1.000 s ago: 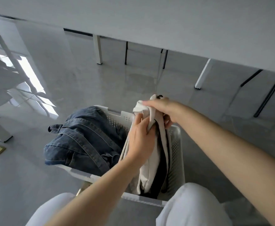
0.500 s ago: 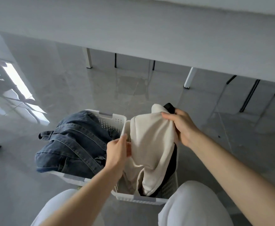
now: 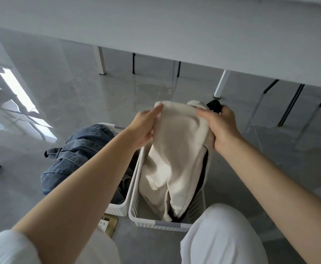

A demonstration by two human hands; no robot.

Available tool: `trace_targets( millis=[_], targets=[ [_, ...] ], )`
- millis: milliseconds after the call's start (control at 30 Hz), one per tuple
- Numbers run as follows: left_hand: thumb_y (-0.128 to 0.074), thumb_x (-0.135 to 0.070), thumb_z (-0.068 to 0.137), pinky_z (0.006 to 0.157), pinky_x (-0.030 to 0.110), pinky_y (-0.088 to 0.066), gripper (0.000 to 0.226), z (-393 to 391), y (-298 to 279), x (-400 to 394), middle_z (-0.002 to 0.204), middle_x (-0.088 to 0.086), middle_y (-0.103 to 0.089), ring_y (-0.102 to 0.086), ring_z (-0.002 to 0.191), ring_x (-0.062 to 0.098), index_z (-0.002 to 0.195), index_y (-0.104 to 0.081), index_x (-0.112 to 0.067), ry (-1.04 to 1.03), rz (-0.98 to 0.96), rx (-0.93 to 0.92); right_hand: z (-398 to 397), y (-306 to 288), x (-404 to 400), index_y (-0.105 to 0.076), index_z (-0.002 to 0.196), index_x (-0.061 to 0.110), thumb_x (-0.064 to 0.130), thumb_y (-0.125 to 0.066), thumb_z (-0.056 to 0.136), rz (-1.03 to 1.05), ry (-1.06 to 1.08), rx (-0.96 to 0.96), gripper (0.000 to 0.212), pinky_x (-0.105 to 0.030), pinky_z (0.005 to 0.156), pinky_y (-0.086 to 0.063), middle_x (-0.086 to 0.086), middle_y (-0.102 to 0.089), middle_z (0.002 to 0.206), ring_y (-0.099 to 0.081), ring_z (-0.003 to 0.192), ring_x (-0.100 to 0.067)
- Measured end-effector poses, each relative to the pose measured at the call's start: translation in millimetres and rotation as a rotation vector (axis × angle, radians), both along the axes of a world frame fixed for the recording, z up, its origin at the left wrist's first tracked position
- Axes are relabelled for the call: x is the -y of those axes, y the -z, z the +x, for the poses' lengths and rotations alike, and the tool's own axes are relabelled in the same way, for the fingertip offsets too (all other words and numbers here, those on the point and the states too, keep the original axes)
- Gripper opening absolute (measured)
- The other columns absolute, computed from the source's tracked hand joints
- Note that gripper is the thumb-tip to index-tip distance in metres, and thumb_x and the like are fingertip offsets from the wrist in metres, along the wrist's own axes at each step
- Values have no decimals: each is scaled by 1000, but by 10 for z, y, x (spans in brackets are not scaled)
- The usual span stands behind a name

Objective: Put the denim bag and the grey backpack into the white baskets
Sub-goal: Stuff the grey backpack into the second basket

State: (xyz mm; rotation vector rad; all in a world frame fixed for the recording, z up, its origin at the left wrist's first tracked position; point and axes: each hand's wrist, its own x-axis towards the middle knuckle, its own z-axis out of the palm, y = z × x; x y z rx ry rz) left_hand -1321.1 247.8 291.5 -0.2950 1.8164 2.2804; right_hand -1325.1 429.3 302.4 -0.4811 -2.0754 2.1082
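Note:
A pale cream-grey backpack (image 3: 176,149) with black trim stands upright in the right white basket (image 3: 136,202), its lower part inside and its top above the rim. My left hand (image 3: 144,128) grips its top left edge. My right hand (image 3: 222,130) grips its top right corner beside a black strap. The denim bag (image 3: 74,159) lies in the left white basket (image 3: 117,207) and bulges out over its left side. The two baskets stand side by side on the floor.
A long white table (image 3: 174,31) spans the top, with white legs (image 3: 101,61) and thin black chair legs beneath. A brass floor socket (image 3: 108,224) sits just in front of the baskets. My white-trousered knees (image 3: 220,237) frame the bottom. Glossy grey floor tiles surround everything.
My left hand rose from the backpack's lower left edge to its top left edge. The backpack's top now spreads wide between both hands, and the view moved nearer over the baskets.

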Motion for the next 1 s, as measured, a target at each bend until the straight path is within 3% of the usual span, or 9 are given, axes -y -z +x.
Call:
trace_targets(
  millis=[133,300,433,567,633,700,800,867,1000],
  targets=[
    [-59,-52,87,92,41,-44,34,336,443,52,109,0,-69,-62,103,16,100,-67,-21,406,-331,88,-170,73,55,-47,87,12,5,-70,75,-14,41,52,27,-32,66,-47,-11,-52,83,-54,74,-22],
    [-67,-15,89,71,21,-50,17,463,686,-47,69,3,-68,-61,55,-2,83,-70,1,207,-438,-87,-258,88,148,-50,91,10,13,-73,70,11,18,64,31,-36,68,-51,-14,-55,85,-58,75,-24],
    [-59,-34,92,79,38,-48,40,554,742,321,88,10,-57,-54,82,19,97,-59,6,-257,-123,-141,-353,-70,57,-55,86,12,11,-69,76,19,31,6,17,-33,61,-52,-12,-58,82,-60,71,-22],
    [-63,-37,90,93,23,-49,69,785,834,333,140,-1,-41,-47,126,17,147,-27,-22,-56,-257,-100,-302,-90,318,-49,63,12,0,-61,82,155,-176,18,25,-28,53,-43,-8,-47,58,-48,49,-17],
    [-76,-48,74,113,33,-28,113,843,827,214,158,-10,-6,-14,146,12,150,7,-41,48,-348,-191,-236,-77,527,-47,61,10,-2,-58,83,169,-297,8,28,-28,52,-44,-9,-45,56,-50,45,-18],
    [-80,-47,66,111,38,-28,123,861,833,90,155,-15,-2,-15,138,6,146,13,-52,88,-632,-255,-179,-123,723,-48,68,9,-1,-57,86,126,-384,-5,23,-31,57,-50,-9,-48,61,-60,49,-18],
    [-72,-32,79,86,33,-47,79,804,853,11,126,-10,-52,-51,103,9,145,-31,-42,-143,-705,-203,-139,-262,883,-53,83,6,1,-55,91,34,-504,-87,9,-37,72,-56,-10,-56,69,-63,67,-25],
    [-65,-26,87,70,35,-47,13,774,904,66,83,-6,-66,-57,79,16,100,-64,-27,-268,-628,-180,-176,-314,875,-60,83,11,9,-53,93,205,-571,-159,13,-36,75,-55,-6,-62,78,-62,73,-21],
    [-65,-22,86,61,33,-37,24,858,982,205,64,1,-50,-41,63,15,74,-53,-5,-305,-486,-182,-412,101,583,-54,100,22,10,-48,89,592,-356,-82,17,-31,69,-47,-5,-62,94,-58,69,-15]
  ],
)
